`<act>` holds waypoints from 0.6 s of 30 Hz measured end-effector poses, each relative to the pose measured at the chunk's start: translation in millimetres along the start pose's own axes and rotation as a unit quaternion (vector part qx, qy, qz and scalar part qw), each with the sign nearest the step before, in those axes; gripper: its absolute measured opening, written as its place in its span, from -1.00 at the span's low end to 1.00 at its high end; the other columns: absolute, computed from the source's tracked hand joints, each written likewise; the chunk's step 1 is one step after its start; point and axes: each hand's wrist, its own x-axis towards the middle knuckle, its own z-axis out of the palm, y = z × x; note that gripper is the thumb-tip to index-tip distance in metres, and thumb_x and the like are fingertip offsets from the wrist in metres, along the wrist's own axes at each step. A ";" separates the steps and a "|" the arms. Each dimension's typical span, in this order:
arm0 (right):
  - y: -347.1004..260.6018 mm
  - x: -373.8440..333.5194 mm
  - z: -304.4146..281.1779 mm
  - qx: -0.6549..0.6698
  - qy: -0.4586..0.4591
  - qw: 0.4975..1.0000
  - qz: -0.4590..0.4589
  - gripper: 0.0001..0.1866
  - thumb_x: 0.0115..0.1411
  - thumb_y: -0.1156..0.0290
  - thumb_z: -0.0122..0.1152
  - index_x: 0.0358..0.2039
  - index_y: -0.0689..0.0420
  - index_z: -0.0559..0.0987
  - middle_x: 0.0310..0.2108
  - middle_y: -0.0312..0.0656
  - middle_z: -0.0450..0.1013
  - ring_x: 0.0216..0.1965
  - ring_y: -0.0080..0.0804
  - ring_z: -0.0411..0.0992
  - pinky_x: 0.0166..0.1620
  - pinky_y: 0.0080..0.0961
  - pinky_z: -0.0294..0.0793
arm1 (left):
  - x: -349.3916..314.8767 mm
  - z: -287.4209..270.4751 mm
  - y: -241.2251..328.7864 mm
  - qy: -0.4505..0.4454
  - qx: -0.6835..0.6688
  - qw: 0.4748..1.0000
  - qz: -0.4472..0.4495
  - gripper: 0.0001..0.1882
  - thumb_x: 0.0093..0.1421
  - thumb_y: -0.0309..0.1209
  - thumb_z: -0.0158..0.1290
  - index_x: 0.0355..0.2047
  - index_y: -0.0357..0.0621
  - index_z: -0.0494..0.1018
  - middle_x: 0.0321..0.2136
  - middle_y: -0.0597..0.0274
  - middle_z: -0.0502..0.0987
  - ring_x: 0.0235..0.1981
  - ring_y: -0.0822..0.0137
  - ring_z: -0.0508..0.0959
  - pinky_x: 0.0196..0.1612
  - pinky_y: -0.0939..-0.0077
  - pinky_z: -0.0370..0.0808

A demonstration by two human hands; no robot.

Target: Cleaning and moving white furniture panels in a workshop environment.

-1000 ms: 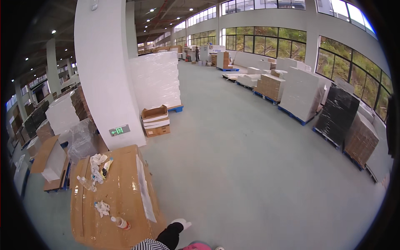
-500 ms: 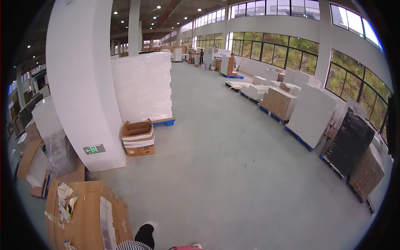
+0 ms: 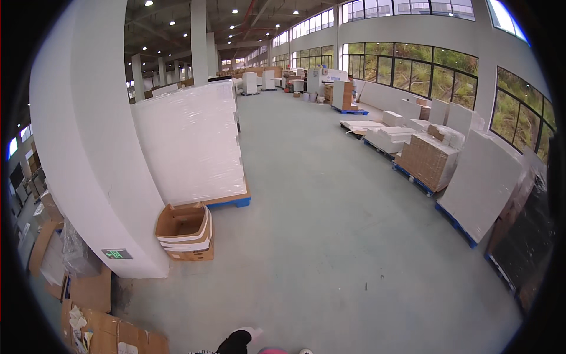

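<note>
Neither of my hands shows in the head view. At the lower edge, a strip of striped cloth (image 3: 203, 352) shows beside a dark rounded shape (image 3: 236, 342), which looks like my black trouser leg. Just past it is a blurred pale shape (image 3: 254, 334), probably a shoe. A bit of pink cloth (image 3: 272, 351) and a light shoe tip (image 3: 305, 351) lie to the right. Nearest on the left is a large cardboard box (image 3: 106, 333) with crumpled scraps (image 3: 78, 321) on top. Whether either hand holds anything is hidden.
A white pillar (image 3: 97, 147) stands left, with an open carton (image 3: 186, 236) at its foot. Behind it rises a wrapped white stack (image 3: 188, 141) on a blue pallet (image 3: 236, 202). Loaded pallets, including a brown stack (image 3: 427, 162) and white panels (image 3: 483, 183), line the right; grey floor (image 3: 295, 206) runs between.
I have moved forward along the floor. The pillar, open carton and wrapped stack appear closer, and the near cardboard box has slid lower out of view. The right-hand pallets have shifted outward.
</note>
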 end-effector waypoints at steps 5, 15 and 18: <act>-188.0 210.6 -222.3 -0.053 0.111 0.985 -0.118 -0.54 0.20 0.05 -0.04 -0.16 0.10 0.65 -0.11 0.04 0.55 -0.02 0.08 0.48 0.06 -0.05 0.45 | 93.1 -104.8 -67.0 0.000 0.116 0.993 0.005 -0.42 0.25 0.04 -0.13 0.04 -0.16 0.48 0.05 -0.12 0.51 0.13 -0.14 0.45 0.14 0.04 0.39; -429.6 457.0 -394.3 -0.057 0.053 0.995 -0.067 -0.53 0.31 0.01 -0.10 -0.04 0.05 0.59 -0.07 0.08 0.52 0.00 0.04 0.47 0.07 -0.09 0.45 | 373.7 -455.6 14.0 0.013 0.183 0.981 -0.068 -0.62 0.06 -0.13 0.19 -0.20 -0.09 0.64 -0.18 -0.01 0.64 -0.18 -0.06 0.62 -0.09 0.08 0.55; -449.7 503.8 -402.7 -0.026 0.007 0.999 -0.035 -0.53 0.30 0.01 -0.09 -0.02 0.06 0.58 -0.03 0.07 0.50 0.04 0.02 0.45 0.10 -0.10 0.43 | 491.8 -588.7 134.0 0.021 0.268 0.960 0.081 -0.61 0.00 -0.23 0.24 -0.16 -0.11 0.62 -0.17 -0.04 0.62 -0.20 -0.11 0.61 -0.13 0.06 0.56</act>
